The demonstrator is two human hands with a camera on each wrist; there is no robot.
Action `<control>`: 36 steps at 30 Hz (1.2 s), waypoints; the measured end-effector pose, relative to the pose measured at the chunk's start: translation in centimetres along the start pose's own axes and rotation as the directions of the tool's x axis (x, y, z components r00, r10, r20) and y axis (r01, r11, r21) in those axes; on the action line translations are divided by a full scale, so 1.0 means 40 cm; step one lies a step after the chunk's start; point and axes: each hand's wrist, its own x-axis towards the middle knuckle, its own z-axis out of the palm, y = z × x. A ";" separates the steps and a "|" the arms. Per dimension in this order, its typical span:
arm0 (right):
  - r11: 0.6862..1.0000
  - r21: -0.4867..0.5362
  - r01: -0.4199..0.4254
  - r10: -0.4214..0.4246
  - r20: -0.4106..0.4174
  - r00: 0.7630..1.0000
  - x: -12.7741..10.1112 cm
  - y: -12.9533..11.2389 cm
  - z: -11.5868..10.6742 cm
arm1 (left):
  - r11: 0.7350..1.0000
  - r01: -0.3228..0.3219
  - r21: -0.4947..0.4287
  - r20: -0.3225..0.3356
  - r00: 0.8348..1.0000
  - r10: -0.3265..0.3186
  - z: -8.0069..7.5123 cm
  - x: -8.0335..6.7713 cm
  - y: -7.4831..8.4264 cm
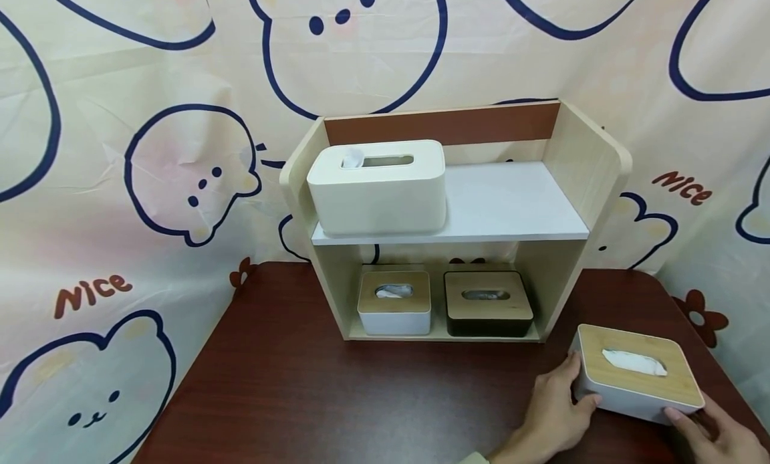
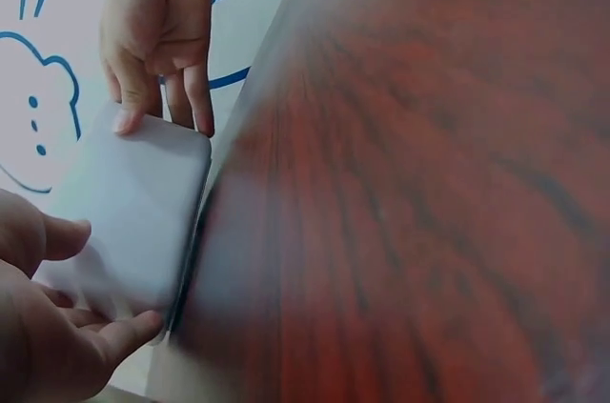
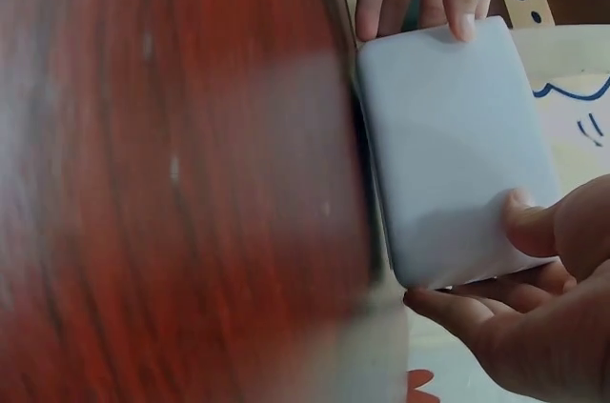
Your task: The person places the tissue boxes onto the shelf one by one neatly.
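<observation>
A tissue box with pale grey-white sides and a light wooden lid is at the right of the table, tissue showing in its oval slot. My left hand grips its left end, thumb on the front side. At the opposite end, my right hand holds the near right corner, thumb also on the front. Both wrist views show the box's plain side between the two hands, its lower edge close to the tabletop.
A two-tier shelf stands at the back of the dark wooden table. On its upper tier, at the left, sits a large white tissue box. Below are a white wood-lidded box and a black wood-lidded box. Cartoon-printed cloth hangs behind.
</observation>
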 end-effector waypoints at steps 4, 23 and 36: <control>0.996 0.027 0.089 -0.088 -0.051 0.995 -0.016 -0.006 0.001 | 0.999 0.017 -0.051 -0.016 1.000 -0.018 -0.010 -0.004 0.007; 0.990 0.031 0.134 -0.126 -0.188 0.974 -0.112 -0.099 0.004 | 0.985 0.064 -0.159 -0.055 0.996 -0.073 -0.122 -0.052 0.036; 0.989 0.041 0.143 -0.140 -0.070 0.988 -0.133 -0.207 0.032 | 0.966 0.120 -0.227 -0.058 0.989 -0.137 -0.238 -0.081 0.002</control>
